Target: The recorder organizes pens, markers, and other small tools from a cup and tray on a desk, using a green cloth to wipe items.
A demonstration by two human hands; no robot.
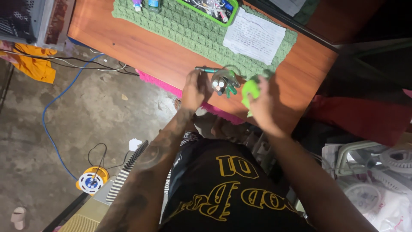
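Bright green cloth (pixel 250 89) is gripped in the right hand (pixel 262 102), while a small cup of pens (pixel 223 82) is clasped by the left hand (pixel 195 89) over the tabletop (pixel 141 47).

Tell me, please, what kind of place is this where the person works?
Probably a small home workshop or repair corner. A wooden table with a green mat holds a tray of small parts. Cables and a yellow cord reel lie on a bare concrete floor.

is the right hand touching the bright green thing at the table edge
Touching. The head view shows the right hand closed around the bright green thing, its fingers overlapping it with no gap, just above the edge of the wooden table.
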